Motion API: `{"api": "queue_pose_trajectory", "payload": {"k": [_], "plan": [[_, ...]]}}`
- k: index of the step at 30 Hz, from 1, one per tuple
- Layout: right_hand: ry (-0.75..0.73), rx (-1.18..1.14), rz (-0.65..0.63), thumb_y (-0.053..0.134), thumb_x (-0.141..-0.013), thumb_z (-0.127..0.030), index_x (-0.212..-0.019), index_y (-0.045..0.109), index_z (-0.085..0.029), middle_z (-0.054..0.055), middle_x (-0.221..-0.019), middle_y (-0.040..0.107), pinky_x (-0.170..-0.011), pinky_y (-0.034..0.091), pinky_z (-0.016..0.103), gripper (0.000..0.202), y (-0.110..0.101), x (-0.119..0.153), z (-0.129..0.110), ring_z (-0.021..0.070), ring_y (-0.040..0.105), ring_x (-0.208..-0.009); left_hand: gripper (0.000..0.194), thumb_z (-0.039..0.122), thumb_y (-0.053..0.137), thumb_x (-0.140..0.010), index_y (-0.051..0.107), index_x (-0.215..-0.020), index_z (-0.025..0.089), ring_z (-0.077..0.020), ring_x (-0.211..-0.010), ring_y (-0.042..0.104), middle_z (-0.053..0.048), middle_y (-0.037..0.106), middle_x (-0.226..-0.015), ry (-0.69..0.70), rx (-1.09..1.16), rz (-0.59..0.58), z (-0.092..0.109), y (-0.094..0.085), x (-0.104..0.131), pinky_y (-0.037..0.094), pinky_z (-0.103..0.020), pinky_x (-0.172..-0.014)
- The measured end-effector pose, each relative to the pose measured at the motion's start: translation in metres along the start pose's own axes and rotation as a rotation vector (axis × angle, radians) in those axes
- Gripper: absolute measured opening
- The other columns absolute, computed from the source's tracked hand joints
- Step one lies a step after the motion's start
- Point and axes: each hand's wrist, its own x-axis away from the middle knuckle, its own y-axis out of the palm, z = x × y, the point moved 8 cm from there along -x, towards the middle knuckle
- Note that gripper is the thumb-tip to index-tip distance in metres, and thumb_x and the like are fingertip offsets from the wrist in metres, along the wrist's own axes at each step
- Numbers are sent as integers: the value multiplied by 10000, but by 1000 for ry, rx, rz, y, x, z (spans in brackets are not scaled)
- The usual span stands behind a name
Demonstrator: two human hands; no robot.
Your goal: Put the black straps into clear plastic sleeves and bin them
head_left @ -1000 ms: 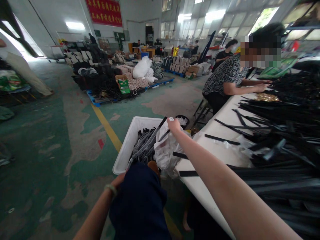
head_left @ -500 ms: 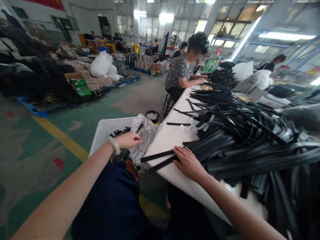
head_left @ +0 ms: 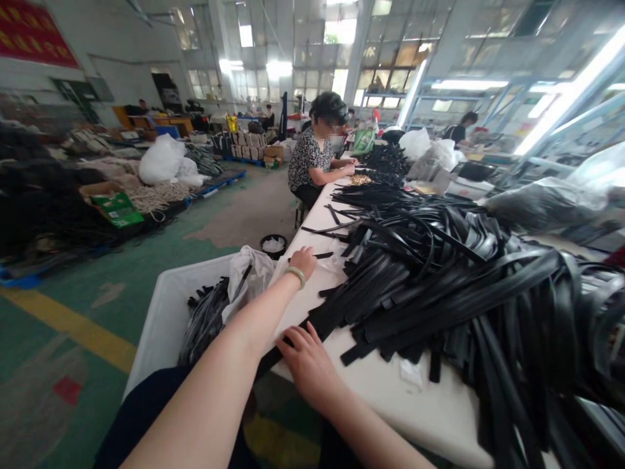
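My left hand (head_left: 303, 262), with a pale bangle at the wrist, reaches across to the table's left edge. Its fingers are curled over a short black strip (head_left: 324, 255), whose right end sticks out beyond them. Nearer to me, my right hand (head_left: 308, 361) lies with fingers spread on black strips (head_left: 269, 360) that jut over the table corner. Behind it a big heap of long black strips (head_left: 415, 273) covers much of the white table (head_left: 385, 391). My left forearm partly hides the white bin (head_left: 151, 326).
Grey and black strips and a whitish cloth (head_left: 251, 267) fill the bin. A small black bucket (head_left: 273, 245) stands on the floor. Further along the table sits a co-worker (head_left: 312, 156). Piled goods and a white sack (head_left: 163, 159) lie on pallets at left.
My left hand has moved from above the bin to the short strip on the table. My right hand stays on the strips near the corner. The view has turned right.
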Motion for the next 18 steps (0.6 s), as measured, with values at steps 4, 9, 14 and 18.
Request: {"api": "queue_pose_trajectory", "payload": {"k": [4,9,14,18], "plan": [[2,-49,27,407,-961,-208,-1350,485,-251,75,-1332,544,-1141,227,513,398,2,8,2,239,400,-1318,253,140,369,-925,613,-977,95,-220,-966,583,-159,611,-1045,46,-16,-54,10,-7,31,437,-338,-835],[11,-87,61,401,-951,-177,-1365,480,-197,89,-1342,553,-1157,205,495,422,3,10,5,237,409,-1321,203,282,465,-911,611,-845,156,-216,-785,629,-95,669,-819,76,-2,-201,11,-18,131,427,-295,-681],[5,-112,71,414,-933,-163,-1350,497,-180,91,-1344,557,-1152,222,497,425,5,11,8,244,413,-1323,257,319,439,-890,578,-715,190,-219,-776,608,-70,657,-771,-201,125,-203,-36,-50,238,393,-292,-689],[10,-173,123,445,-900,-147,-1298,539,-166,105,-1308,584,-1136,261,500,409,-5,14,8,255,442,-1303,356,506,475,-800,589,-601,233,-213,-645,567,-28,626,-624,-583,369,-224,-76,-65,348,388,-284,-613]]}}
